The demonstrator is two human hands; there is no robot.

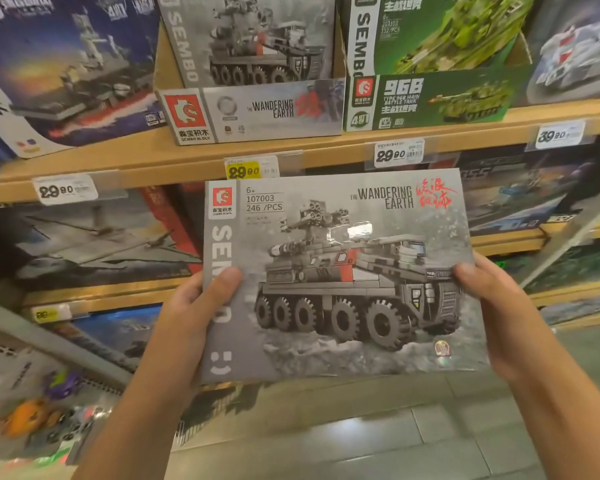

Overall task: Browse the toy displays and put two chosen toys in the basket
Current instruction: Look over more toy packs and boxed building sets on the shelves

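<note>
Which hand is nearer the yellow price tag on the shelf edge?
Left. The left hand grips the box edge just below the yellow tag; the right hand holds the opposite edge, farther off.

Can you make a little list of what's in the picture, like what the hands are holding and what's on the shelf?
held: grey truck box
left hand: grips the box's left edge
right hand: grips the box's right edge
box text: Wandering Earth, 246 pieces
shelf above: same truck boxes, green tank boxes
yellow tag: 29.90
basket: not in view
</note>
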